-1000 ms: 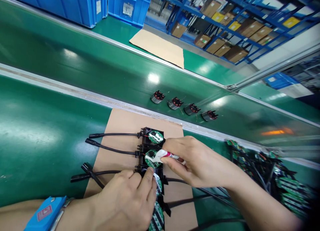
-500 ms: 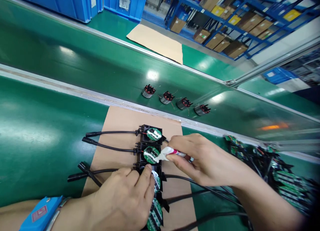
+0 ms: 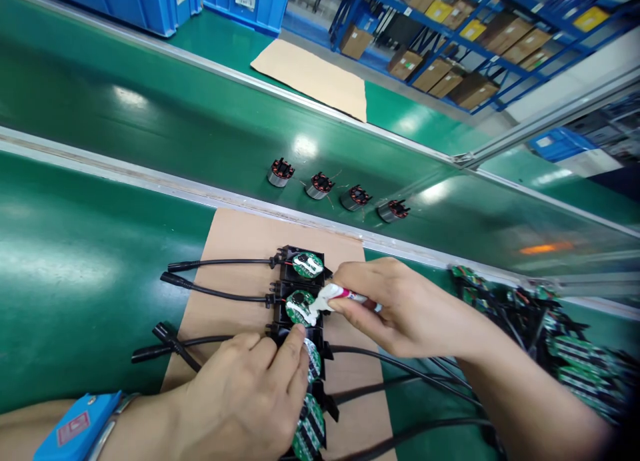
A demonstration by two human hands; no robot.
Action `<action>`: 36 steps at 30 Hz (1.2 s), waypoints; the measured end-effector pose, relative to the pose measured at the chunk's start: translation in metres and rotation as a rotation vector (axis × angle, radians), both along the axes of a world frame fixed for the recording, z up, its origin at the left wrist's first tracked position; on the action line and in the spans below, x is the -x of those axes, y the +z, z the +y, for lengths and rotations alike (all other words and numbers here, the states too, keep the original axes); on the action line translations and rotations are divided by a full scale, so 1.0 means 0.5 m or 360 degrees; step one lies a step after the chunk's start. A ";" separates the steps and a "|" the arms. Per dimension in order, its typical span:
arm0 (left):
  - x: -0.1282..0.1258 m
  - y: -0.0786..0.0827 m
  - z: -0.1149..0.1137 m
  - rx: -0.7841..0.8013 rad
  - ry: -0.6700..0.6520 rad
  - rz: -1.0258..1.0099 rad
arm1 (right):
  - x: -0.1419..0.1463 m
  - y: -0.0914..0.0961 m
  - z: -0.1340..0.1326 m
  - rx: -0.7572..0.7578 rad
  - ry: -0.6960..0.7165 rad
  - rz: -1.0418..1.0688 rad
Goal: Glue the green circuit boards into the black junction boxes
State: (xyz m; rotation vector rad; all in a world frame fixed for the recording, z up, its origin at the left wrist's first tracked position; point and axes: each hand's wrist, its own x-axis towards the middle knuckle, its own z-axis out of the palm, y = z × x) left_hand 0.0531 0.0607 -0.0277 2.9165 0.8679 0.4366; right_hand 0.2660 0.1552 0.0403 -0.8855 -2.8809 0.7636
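A row of black housings with round green circuit boards point(image 3: 302, 306) and black cables lies on a brown cardboard sheet point(image 3: 235, 248). My right hand point(image 3: 400, 308) pinches a small white and pink glue tube point(image 3: 334, 297), its white tip touching the second board. My left hand point(image 3: 250, 398), fingers curled, presses down on the third housing point(image 3: 314, 361), with the index fingertip at that board's edge. The far board point(image 3: 307, 264) carries white paste.
Several copper-wound motor stators point(image 3: 320, 185) sit in a line on the green conveyor belt beyond the metal rail. A heap of boards with cables point(image 3: 560, 344) lies at the right. Blue crates point(image 3: 150, 1), another cardboard sheet point(image 3: 313, 78) and shelves of boxes stand behind. A blue wrist strap point(image 3: 75, 428) is on my left arm.
The stators have drifted left along the belt. The glue tube's tip has stayed on the second board with only slight shifts. My left hand has kept its place.
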 end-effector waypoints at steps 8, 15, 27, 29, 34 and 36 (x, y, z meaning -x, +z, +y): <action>0.002 -0.004 -0.001 -0.0017 -0.0014 -0.0001 | 0.004 -0.023 0.014 -0.0056 -0.0032 -0.0023; -0.001 0.011 -0.028 -0.0044 -0.0021 -0.0114 | -0.020 0.015 -0.037 -0.0064 -0.0229 0.0095; 0.020 -0.015 -0.098 0.0047 -0.0084 0.0085 | 0.030 -0.024 -0.104 -0.0075 -0.0029 0.0029; 0.023 -0.013 -0.096 0.0123 -0.0126 0.0154 | 0.031 -0.024 -0.103 -0.0080 -0.0010 0.0025; 0.030 -0.003 -0.093 0.0205 -0.0154 0.0186 | 0.022 -0.016 -0.113 -0.0031 -0.0032 -0.0019; 0.033 0.007 -0.090 0.0259 -0.0164 0.0231 | 0.016 -0.012 -0.121 -0.0012 -0.0035 -0.0026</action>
